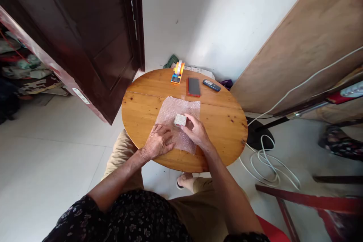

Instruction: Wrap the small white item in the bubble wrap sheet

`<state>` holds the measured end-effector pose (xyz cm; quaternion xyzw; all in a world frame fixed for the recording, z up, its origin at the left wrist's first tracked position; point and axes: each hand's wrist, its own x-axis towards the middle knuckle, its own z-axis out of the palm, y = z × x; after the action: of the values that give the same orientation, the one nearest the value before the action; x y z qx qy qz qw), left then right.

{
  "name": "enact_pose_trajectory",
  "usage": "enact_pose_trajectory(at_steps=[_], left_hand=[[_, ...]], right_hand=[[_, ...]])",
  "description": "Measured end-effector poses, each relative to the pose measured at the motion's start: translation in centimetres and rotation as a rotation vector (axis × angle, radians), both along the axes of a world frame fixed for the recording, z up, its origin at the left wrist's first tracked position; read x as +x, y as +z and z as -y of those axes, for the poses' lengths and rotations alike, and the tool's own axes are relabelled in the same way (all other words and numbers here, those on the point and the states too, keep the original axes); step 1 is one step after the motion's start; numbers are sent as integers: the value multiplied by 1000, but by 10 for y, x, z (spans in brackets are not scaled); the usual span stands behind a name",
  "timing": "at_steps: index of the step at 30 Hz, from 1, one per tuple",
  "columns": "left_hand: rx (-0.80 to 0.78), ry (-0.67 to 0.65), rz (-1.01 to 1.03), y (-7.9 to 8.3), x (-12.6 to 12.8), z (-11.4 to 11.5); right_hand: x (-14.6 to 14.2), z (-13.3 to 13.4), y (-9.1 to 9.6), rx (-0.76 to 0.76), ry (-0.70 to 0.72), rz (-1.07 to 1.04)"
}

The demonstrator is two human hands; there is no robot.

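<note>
A sheet of clear bubble wrap [185,136] lies flat on the round wooden table in front of me. My right hand [196,131] grips a small white box [180,120] with printing and a red mark, thumb on one side and fingers on the other. The box is over the middle of the sheet; whether it rests on it I cannot tell. My left hand [159,140] lies palm down on the sheet's left front edge, fingers stretched out and holding nothing.
Toward the back of the wooden table [227,132] stand an orange tape dispenser [178,72], a dark rectangular item with a red border [194,86] and a dark phone-like handset [211,85]. A dark door [93,26] is at left. White cable [266,159] coils on the floor at right.
</note>
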<state>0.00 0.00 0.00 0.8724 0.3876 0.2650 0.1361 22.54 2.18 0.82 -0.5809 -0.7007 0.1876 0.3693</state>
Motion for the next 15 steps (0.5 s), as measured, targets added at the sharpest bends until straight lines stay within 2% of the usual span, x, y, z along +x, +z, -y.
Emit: enact_pose_trajectory(at_steps=[7, 9, 12, 15], left_hand=[[-8, -12, -23, -4, 1, -1], [-28, -5, -8, -1, -1, 0], [-47, 11, 37, 7, -13, 3], [-36, 72, 77, 13, -31, 6]], right_hand=[[-7, -3, -8, 33, -33, 43], [-5, 2, -1, 32, -24, 48], [2, 24, 20, 48, -4, 41], [7, 57, 41, 25, 163, 115]])
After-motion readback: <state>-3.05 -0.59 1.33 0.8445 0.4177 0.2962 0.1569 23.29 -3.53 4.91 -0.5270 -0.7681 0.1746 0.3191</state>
